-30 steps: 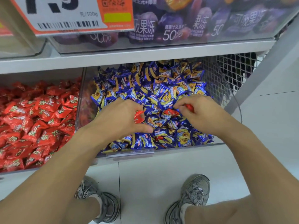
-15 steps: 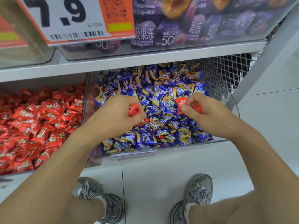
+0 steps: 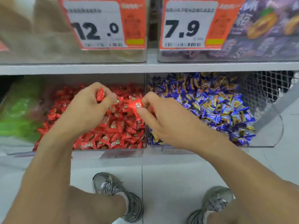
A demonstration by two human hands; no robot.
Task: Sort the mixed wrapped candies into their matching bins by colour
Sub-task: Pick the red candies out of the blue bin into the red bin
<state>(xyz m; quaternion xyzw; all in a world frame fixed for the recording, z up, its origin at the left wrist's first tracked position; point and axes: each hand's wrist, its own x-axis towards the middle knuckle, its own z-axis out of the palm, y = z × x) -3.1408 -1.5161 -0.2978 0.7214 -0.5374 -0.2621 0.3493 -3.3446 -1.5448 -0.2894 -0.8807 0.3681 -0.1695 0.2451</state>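
Red wrapped candies are in both hands, above the clear bin of red candies (image 3: 113, 131) on the lower shelf. The left hand (image 3: 87, 109) has its fingers curled round one red candy (image 3: 100, 96), whose end sticks up between thumb and forefinger. The right hand (image 3: 161, 117) pinches a second red candy (image 3: 135, 105) at its fingertips, over the right side of the red bin, just beside the divider; the other fingers lie loosely bent. Something red also shows under this palm, but whether it is held I cannot tell.

Right of the divider stands the bin of blue-and-yellow candies (image 3: 210, 104), heaped high, with a wire mesh panel (image 3: 265, 88) at its far right. At the far left a blurred green mass (image 3: 17, 113) fills another compartment.

On the upper shelf (image 3: 145, 67), two orange-and-white price tags hang on clear bins. The left tag (image 3: 100, 25) reads "12.0", the right tag (image 3: 187, 28) "7.9"; each carries a barcode and a yellow strip, and the small print is too blurred to read. Purple packets (image 3: 267, 29) behind the right tag show fruit pictures and a "50".

Below, two grey laced shoes (image 3: 116, 196) stand on a pale tiled floor (image 3: 169, 183).
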